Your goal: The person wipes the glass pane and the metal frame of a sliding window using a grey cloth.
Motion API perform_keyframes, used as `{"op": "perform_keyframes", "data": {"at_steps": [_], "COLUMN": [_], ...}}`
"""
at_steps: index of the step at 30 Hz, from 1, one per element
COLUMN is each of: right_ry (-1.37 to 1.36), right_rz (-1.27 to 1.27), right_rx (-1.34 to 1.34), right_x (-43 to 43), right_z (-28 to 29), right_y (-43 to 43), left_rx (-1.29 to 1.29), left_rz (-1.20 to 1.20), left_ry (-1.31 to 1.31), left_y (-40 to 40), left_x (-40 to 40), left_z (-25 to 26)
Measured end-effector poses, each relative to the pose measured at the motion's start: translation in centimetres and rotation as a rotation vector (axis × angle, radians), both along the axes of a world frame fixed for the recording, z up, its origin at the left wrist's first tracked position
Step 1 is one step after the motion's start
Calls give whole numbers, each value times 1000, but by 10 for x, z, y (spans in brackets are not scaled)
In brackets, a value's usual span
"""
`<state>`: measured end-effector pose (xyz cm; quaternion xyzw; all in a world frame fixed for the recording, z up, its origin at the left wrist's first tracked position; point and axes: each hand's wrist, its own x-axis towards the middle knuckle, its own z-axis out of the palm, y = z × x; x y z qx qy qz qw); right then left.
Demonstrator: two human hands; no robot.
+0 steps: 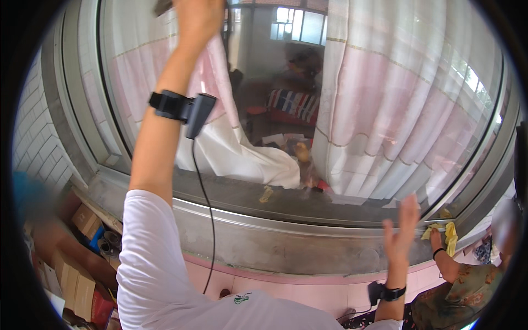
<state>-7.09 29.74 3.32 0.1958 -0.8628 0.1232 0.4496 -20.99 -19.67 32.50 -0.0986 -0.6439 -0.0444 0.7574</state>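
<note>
My left hand [199, 18] is raised at the top edge before a large glass window pane [280, 82]. A dark brown item [163, 6] shows just beside it; the fingers are cut off by the frame, so I cannot tell whether they grip it. My right hand [403, 227] is held up near the window's lower right, fingers apart, holding nothing. Pink and white curtains [371, 90] hang behind the glass. An aluminium window frame [264, 218] runs along the bottom, above a grey sill [288, 247]. Each of my wrists wears a black strapped device with a cable.
At the right, another person [466, 284] presses a yellow cloth [450, 237] at the frame's corner. Cardboard boxes [74, 284] and a blue container [97, 239] stand at lower left, where a blurred person [37, 202] is partly in view. Pink floor tiles [297, 293] lie below the sill.
</note>
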Motion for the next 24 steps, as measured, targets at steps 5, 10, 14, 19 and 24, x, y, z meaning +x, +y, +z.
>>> {"op": "perform_keyframes", "data": {"at_steps": [5,10,14,19,24], "right_ry": [600,525,-79,-342,-376], "right_rz": [-57,321,529,595,613], "right_rx": [-600,-410,174,303,172], "right_x": [16,14,8,17,15], "right_z": [71,40,-46,-128,-144], "right_y": [52,-17,-52,-65,-64], "left_rx": [-440,-886,-1176,-877,-225], "left_rz": [-183,-140,-173,93,94], "left_ry": [-180,-591,-689,-561,-72], "left_y": [127,125,65,-13,-51], "left_x": [16,40,45,47,22], "left_z": [-99,-226,-235,-120,23]}}
